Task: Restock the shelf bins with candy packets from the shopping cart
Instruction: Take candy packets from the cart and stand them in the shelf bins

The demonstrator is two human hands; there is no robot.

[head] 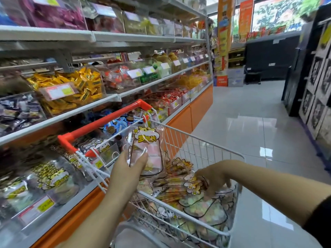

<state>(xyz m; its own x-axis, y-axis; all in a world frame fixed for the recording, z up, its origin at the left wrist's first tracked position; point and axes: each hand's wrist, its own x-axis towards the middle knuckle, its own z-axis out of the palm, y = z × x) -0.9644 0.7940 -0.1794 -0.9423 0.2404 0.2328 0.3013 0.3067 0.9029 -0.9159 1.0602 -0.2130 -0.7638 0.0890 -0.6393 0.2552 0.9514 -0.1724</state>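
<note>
Seen from the head camera, the left hand (129,167) grips one candy packet (146,149), fingers curled round its lower half, and holds it upright over the near-left corner of the shopping cart (197,138), just beside the cart's orange handle (107,124). The right hand (213,179) reaches down into the cart with its fingers spread and bent onto the heap of packets (202,206). Whether it pinches one is unclear (the fingertips are sunk among the wrappers). The low shelf bin (50,178) on the left holds similar packets, but it is blurred and its price tags are unreadable. The cart's base is cut off by the frame's bottom edge. Beyond it lies a glossy pale tiled floor (250,122) – an aisle between the candy shelves and dark displays on the right.
</note>
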